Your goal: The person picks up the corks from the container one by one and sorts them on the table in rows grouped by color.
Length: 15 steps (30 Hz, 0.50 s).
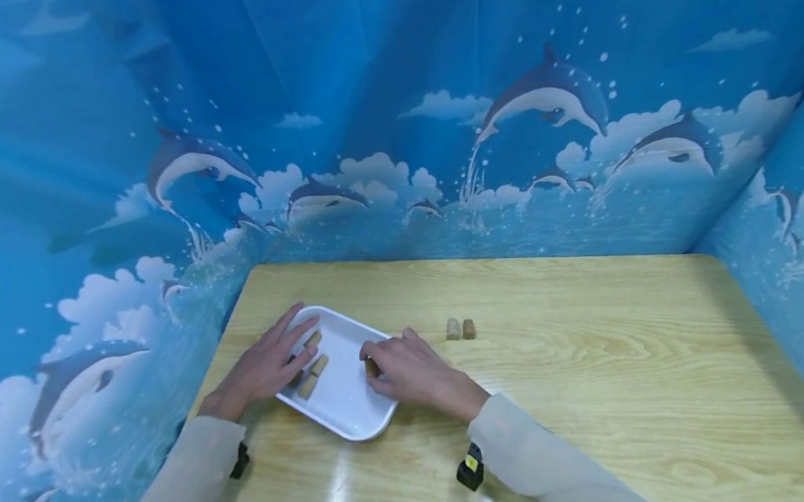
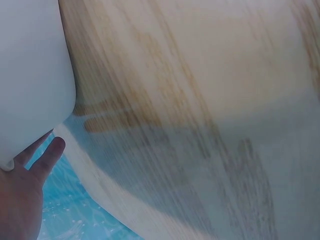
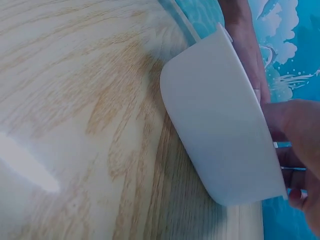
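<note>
A white rectangular tray [image 1: 350,422] sits toward the table's left side with several small brown corks in it. My right hand [image 1: 414,370] reaches over the tray's right rim and pinches a cork [image 1: 372,368] between thumb and fingers. Spread over the left end of the tray is my left hand [image 1: 264,366], its fingers extended above the corks there. Beside it lie a light cork [image 1: 307,386] and another cork [image 1: 320,365], with one more cork [image 1: 313,339] near the fingertips. In the right wrist view, the tray wall [image 3: 215,120] hides the fingertips.
Right of the tray, a pale cork [image 1: 453,329] and a darker cork [image 1: 468,329] stand side by side on the wooden table [image 1: 596,377]. A blue curtain printed with dolphins [image 1: 388,71] surrounds the table at the back and sides.
</note>
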Tool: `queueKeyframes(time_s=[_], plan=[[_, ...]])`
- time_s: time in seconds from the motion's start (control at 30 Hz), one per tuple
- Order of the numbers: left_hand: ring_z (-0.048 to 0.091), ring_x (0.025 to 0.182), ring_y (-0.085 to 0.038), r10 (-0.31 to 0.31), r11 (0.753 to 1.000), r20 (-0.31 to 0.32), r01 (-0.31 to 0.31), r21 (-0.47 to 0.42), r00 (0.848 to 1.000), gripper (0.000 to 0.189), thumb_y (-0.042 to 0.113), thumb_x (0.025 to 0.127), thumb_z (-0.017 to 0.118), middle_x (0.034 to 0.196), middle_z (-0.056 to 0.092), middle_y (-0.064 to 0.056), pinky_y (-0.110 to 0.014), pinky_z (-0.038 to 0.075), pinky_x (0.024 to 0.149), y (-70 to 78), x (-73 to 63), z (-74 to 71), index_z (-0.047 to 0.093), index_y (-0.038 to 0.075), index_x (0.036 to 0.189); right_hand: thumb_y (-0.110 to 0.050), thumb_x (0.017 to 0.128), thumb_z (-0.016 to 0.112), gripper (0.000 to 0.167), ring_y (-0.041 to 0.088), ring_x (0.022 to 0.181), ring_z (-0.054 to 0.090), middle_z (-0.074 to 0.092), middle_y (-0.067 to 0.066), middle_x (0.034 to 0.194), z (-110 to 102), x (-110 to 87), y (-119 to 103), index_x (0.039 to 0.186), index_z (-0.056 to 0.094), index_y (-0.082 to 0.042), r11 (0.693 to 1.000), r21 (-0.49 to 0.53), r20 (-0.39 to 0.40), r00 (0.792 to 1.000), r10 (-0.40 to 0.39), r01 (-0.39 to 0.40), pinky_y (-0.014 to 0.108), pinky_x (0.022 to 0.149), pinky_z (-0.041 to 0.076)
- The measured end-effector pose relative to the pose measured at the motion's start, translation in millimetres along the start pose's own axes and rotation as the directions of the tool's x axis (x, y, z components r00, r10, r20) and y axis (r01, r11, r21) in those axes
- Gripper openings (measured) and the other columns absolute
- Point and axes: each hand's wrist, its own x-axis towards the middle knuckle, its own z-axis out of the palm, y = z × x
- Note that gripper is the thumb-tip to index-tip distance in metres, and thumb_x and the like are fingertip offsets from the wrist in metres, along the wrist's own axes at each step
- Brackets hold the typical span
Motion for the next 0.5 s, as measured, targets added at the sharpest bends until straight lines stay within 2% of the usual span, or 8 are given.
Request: queueKeyframes(time_s=[0.13,0.33,0.5], plan=[[0.028,0.163,-0.051,0.0,1.0,-0.003,0.0,0.003,1.0,0.065,0.05,0.115,0.049,0.184,0.011,-0.014,-0.077,0.033,0.124,-0.2,-0.6,-0.7,0.032,0.025,0.173,-0.031,0.101,0.076,0.033,0.002,0.078,0.062,0.077,-0.012,0.095,-3.9,-1.3,4.1,0.129,0.072,-0.015,0.997,0.083,-0.037,0.999,0.002,0.001,0.026,0.075,0.037],[0.025,0.165,-0.05,0.0,1.0,-0.003,0.0,0.006,1.0,0.068,0.051,0.115,0.049,0.185,0.008,-0.013,-0.076,0.031,0.126,1.3,-0.6,-1.4,0.026,0.027,0.175,-0.032,0.103,0.076,0.034,0.01,0.094,0.076,0.082,-0.007,0.108,-13.4,-7.6,13.3,0.131,0.068,-0.016,0.983,0.184,-0.067,0.998,0.011,0.001,0.029,0.081,0.042],[0.026,0.165,-0.049,0.017,1.0,-0.006,-0.017,0.01,1.0,0.068,0.049,0.116,0.049,0.185,0.007,-0.013,-0.074,0.031,0.127,1.7,-1.1,-1.7,0.026,0.027,0.175,-0.032,0.104,0.077,0.035,0.018,0.112,0.076,0.08,-0.003,0.125,-21.0,-15.5,21.7,0.134,0.068,-0.017,0.971,0.238,-0.09,0.995,0.033,-0.011,0.033,0.082,0.044]])
